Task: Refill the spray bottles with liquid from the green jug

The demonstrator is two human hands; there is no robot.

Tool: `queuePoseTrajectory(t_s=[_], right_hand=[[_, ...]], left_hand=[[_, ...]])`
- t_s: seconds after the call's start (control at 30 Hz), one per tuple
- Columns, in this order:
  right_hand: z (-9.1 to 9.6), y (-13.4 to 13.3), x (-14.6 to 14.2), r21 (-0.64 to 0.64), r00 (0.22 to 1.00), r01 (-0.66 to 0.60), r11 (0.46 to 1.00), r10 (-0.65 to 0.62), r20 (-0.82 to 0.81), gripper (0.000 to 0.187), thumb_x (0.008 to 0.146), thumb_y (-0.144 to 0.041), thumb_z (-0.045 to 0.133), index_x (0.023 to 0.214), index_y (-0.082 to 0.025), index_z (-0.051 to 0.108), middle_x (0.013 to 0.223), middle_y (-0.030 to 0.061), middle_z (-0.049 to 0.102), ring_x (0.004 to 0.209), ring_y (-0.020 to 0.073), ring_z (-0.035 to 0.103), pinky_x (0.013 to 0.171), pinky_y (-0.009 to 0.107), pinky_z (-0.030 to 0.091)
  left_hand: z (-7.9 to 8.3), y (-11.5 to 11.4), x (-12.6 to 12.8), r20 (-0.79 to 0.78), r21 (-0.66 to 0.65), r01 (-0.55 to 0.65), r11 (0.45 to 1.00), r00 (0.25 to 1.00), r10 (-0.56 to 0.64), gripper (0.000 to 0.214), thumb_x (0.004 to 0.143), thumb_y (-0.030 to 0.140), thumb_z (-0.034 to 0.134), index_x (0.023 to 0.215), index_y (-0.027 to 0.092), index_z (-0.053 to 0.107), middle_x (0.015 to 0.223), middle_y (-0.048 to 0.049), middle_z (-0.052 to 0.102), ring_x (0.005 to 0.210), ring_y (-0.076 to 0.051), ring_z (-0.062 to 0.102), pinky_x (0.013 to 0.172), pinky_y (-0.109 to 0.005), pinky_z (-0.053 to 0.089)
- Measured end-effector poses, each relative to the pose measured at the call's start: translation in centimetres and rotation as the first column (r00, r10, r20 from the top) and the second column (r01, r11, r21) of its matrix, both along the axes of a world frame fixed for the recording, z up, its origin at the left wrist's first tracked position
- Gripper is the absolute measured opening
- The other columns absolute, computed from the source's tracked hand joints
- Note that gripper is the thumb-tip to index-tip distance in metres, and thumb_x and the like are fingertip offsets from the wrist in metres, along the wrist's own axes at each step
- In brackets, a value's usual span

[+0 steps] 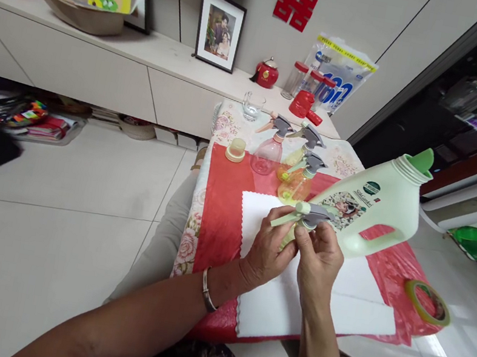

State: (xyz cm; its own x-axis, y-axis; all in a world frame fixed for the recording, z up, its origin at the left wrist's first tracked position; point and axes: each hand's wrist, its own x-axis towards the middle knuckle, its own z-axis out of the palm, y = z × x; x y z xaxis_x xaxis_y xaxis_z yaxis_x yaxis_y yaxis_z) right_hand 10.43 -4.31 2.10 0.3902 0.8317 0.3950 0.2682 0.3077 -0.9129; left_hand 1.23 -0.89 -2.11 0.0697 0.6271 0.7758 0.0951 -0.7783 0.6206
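Note:
Both hands are closed around one small spray bottle with a pale green and grey trigger head (312,215), above a white sheet (351,294). My left hand (270,246) wraps the bottle's body, which my fingers mostly hide. My right hand (320,257) grips the collar just under the spray head. Just beyond stand a pink spray bottle (266,157), a yellow-orange spray bottle (295,187) and another yellow one (292,158) partly behind it. A large pale green detergent jug (380,197) with an open mouth stands to the right, close behind my right hand.
A pale green cap (235,150) sits on the red covering (221,212) at the left. A roll of tape (428,302) lies at the right edge. A glass cup (252,107) stands at the back, near a red lidded pot (266,74) on the cabinet (189,93).

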Motion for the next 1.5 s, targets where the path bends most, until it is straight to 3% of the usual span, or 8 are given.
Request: queuePoseTrajectory(t_s=[0.17, 0.47, 0.67, 0.83, 1.1, 1.3, 1.5], right_hand=[[-0.3, -0.2, 0.7, -0.017, 0.996, -0.078, 0.997, 0.077, -0.048, 0.028, 0.088, -0.042, 0.071, 0.103, -0.018, 0.068, 0.104, 0.0049, 0.063, 0.097, 0.0168, 0.058, 0.089, 0.030, 0.048], [-1.0, 0.5, 0.2, 0.056, 0.986, -0.010, 0.998, 0.019, -0.165, 0.043, 0.077, -0.031, 0.084, 0.113, -0.020, 0.065, 0.112, 0.0057, 0.066, 0.104, 0.0175, 0.062, 0.098, 0.035, 0.048], [-0.8, -0.1, 0.9, 0.016, 0.982, -0.119, 0.993, 0.120, -0.148, 0.032, 0.086, -0.038, 0.075, 0.112, -0.020, 0.068, 0.121, 0.0079, 0.064, 0.114, 0.0203, 0.060, 0.106, 0.039, 0.045], [-1.0, 0.2, 1.0, 0.016, 0.985, -0.091, 0.996, 0.092, -0.146, 0.036, 0.085, -0.039, 0.076, 0.113, -0.019, 0.068, 0.119, 0.0082, 0.064, 0.114, 0.0215, 0.060, 0.106, 0.041, 0.045], [-0.4, 0.2, 0.6, -0.005, 0.993, -0.024, 1.000, 0.023, -0.115, 0.040, 0.077, -0.033, 0.083, 0.110, -0.018, 0.066, 0.109, 0.0067, 0.065, 0.097, 0.0173, 0.061, 0.090, 0.033, 0.051], [0.0, 0.3, 1.1, -0.018, 0.993, -0.090, 0.996, 0.088, -0.074, 0.041, 0.084, -0.048, 0.074, 0.112, -0.018, 0.069, 0.117, 0.0088, 0.065, 0.111, 0.0223, 0.059, 0.103, 0.041, 0.046], [-0.5, 0.4, 1.2, 0.017, 0.994, -0.057, 0.998, 0.059, -0.089, 0.035, 0.082, -0.039, 0.078, 0.110, -0.019, 0.069, 0.115, 0.0070, 0.064, 0.109, 0.0201, 0.060, 0.100, 0.039, 0.047]], left_hand=[[0.1, -0.2, 0.0, -0.020, -0.012, -0.003, 1.000, 1.000, 0.003, 0.047, 0.094, 0.018, 0.051, 0.141, 0.019, 0.042, 0.133, -0.0165, 0.055, 0.129, -0.030, 0.052, 0.105, -0.053, 0.050], [0.8, -0.4, -0.3, 0.047, -0.086, 0.081, 0.993, 0.996, -0.077, 0.059, 0.090, 0.010, 0.051, 0.146, 0.022, 0.039, 0.132, -0.0132, 0.051, 0.126, -0.026, 0.053, 0.107, -0.047, 0.049], [0.7, -0.4, -0.2, 0.044, -0.099, 0.085, 0.991, 0.996, -0.081, 0.056, 0.092, 0.013, 0.052, 0.146, 0.021, 0.040, 0.133, -0.0144, 0.050, 0.127, -0.027, 0.051, 0.109, -0.047, 0.047], [0.9, -0.5, -0.4, 0.027, -0.110, 0.095, 0.989, 0.995, -0.092, 0.060, 0.093, 0.015, 0.053, 0.150, 0.022, 0.036, 0.137, -0.0146, 0.049, 0.130, -0.028, 0.051, 0.110, -0.050, 0.047], [1.3, -0.6, -0.5, 0.055, -0.123, 0.118, 0.985, 0.992, -0.112, 0.062, 0.091, 0.010, 0.050, 0.150, 0.023, 0.037, 0.139, -0.0138, 0.049, 0.131, -0.027, 0.051, 0.111, -0.049, 0.047], [1.2, -0.7, -0.6, 0.038, -0.140, 0.120, 0.983, 0.992, -0.116, 0.058, 0.094, 0.015, 0.052, 0.150, 0.023, 0.038, 0.138, -0.0143, 0.049, 0.132, -0.027, 0.050, 0.112, -0.049, 0.046], [1.3, -0.7, -0.7, 0.048, -0.130, 0.132, 0.983, 0.991, -0.127, 0.061, 0.092, 0.013, 0.052, 0.150, 0.023, 0.036, 0.139, -0.0140, 0.048, 0.133, -0.027, 0.049, 0.113, -0.049, 0.044]])
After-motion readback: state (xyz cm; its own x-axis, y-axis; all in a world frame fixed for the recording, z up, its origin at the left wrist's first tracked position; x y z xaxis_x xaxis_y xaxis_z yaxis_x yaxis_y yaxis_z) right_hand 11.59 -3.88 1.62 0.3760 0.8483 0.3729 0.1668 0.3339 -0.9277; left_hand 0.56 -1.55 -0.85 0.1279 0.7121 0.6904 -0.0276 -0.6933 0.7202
